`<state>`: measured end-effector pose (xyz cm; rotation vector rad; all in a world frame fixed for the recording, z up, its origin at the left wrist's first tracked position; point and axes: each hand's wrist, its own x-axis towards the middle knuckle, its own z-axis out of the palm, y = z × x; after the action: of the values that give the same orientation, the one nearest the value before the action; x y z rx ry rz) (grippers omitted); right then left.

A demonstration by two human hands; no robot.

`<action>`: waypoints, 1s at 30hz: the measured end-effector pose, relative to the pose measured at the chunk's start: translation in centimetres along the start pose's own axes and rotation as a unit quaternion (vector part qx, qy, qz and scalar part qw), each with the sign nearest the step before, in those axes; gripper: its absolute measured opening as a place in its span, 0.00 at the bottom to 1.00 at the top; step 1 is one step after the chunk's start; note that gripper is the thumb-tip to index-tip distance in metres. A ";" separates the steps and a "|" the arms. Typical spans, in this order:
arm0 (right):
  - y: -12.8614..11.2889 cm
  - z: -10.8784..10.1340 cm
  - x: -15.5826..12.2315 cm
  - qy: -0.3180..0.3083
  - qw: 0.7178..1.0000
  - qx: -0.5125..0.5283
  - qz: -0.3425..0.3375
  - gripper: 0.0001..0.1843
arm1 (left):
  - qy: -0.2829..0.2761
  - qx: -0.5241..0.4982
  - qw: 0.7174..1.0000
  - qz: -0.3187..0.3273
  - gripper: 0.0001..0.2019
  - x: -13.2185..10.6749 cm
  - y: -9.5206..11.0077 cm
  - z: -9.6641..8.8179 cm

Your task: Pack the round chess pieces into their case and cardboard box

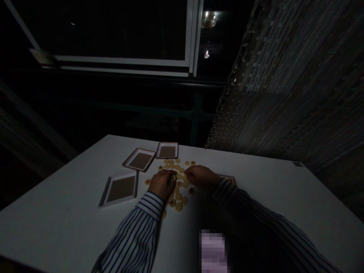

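Note:
Many round, pale-yellow xiangqi pieces (178, 196) lie loosely spread on the white table, some showing red or black characters and others blank. At the left side of the pile is my left hand (162, 184), fingers curled around a xiangqi piece (173, 178) near its thumb and fingertips. My right hand (202, 176) comes in from the right, its fingers bent together at the pile's edge; what they hold, if anything, is hidden. A dark-marked piece (191, 191) lies just below the right hand.
Left of the pieces stand an open shallow box part (133, 185), another tray-like one (152, 153) behind it and a third (176, 150) at the back. A further flat box (231, 179) is partly hidden behind my right wrist. A bead curtain (256, 94) hangs beyond the table's right back edge.

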<state>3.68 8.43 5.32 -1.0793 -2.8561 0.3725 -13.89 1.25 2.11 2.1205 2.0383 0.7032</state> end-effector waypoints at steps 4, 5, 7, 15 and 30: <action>0.4 -0.7 -0.6 0.017 1.000 0.007 0.014 0.18 | 0.024 -0.026 0.999 0.022 0.14 0.0 0.6 -0.1; 0.4 -1.0 -0.9 0.021 1.000 0.009 0.019 0.18 | 0.030 -0.033 0.999 0.032 0.13 -0.1 0.7 -0.1; 0.3 -1.6 -1.4 0.025 0.999 0.015 0.026 0.17 | 0.040 -0.046 0.997 0.047 0.13 -0.1 1.0 0.0; 0.8 -2.8 -3.4 0.061 0.997 0.040 0.017 0.17 | 0.068 -0.110 0.990 0.053 0.13 -0.6 3.4 0.1; 3.3 -3.0 -7.7 0.118 0.987 0.100 0.044 0.17 | 0.044 -0.275 0.960 0.028 0.12 -0.8 7.5 2.3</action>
<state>12.03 6.40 7.61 -1.1288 -2.5111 0.4906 -6.13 0.39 2.84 1.8445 1.5688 1.2236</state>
